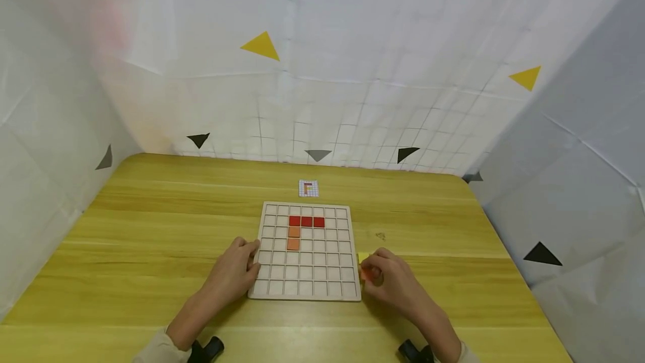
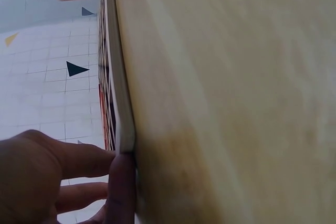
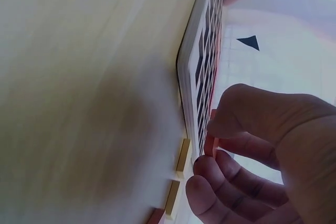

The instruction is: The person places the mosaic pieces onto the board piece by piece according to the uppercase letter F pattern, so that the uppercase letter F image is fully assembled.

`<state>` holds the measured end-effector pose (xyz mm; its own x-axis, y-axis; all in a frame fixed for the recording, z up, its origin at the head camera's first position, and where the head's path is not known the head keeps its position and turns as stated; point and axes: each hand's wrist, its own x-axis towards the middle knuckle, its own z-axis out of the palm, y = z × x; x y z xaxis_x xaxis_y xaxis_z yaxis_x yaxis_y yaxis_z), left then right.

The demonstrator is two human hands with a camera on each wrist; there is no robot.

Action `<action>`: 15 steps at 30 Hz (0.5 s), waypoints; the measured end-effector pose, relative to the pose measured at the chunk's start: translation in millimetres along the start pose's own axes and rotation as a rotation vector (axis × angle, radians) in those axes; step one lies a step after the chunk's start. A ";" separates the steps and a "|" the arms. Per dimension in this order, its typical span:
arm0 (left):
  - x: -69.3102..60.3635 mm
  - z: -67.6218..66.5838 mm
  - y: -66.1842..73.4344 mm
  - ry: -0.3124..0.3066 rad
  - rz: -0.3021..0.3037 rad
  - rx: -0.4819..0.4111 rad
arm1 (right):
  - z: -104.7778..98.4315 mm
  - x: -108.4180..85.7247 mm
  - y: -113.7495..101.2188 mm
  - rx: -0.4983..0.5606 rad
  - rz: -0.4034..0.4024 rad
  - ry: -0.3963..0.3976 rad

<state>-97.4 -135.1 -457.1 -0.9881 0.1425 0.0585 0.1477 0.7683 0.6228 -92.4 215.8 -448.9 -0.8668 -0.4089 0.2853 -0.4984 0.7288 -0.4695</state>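
A wooden grid board (image 1: 307, 300) lies flat on the table. Three red tiles (image 1: 306, 221) form a row in its upper cells, with two orange tiles (image 1: 293, 244) in a column below the leftmost one. My left hand (image 1: 229, 273) holds the board's left edge; in the left wrist view its thumb and a finger meet at the rim. Just off the right edge, my right hand (image 1: 395, 282) pinches a small orange tile (image 3: 211, 144) between thumb and fingers, raised above the table. Yellow tiles (image 3: 183, 157) lie beside the board under this hand, partly hidden in the head view.
Behind the board lies a small pattern card (image 1: 308, 188) with a coloured figure on a grid. White sheets with yellow and black triangles (image 1: 407, 154) enclose the wooden table (image 1: 201, 195). A reddish tile (image 3: 156, 216) shows at the right wrist view's bottom edge.
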 end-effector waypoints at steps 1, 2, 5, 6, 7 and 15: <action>0.4 0.1 0.1 -0.002 -0.001 0.001 | 0.3 0.7 -0.8 0.000 -0.002 0.000; 0.7 0.2 0.2 -0.003 -0.003 0.003 | 0.6 1.4 -1.7 0.002 -0.002 -0.003; 1.0 0.3 0.4 -0.005 -0.008 0.007 | 1.7 3.6 -4.5 0.002 0.005 -0.021; 1.1 0.4 0.4 -0.007 -0.012 0.007 | 1.9 4.3 -5.5 0.003 0.009 -0.029; 0.9 0.1 0.7 -0.007 -0.013 0.006 | 2.1 4.8 -6.4 0.003 0.011 -0.035; 0.4 -1.4 1.9 -0.011 -0.005 0.006 | 4.7 8.0 -11.6 0.025 -0.016 -0.042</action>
<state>-97.6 -134.4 -454.8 -0.9883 0.1453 0.0462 0.1426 0.7726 0.6187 -93.6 201.5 -445.1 -0.8585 -0.4431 0.2580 -0.5117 0.7084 -0.4861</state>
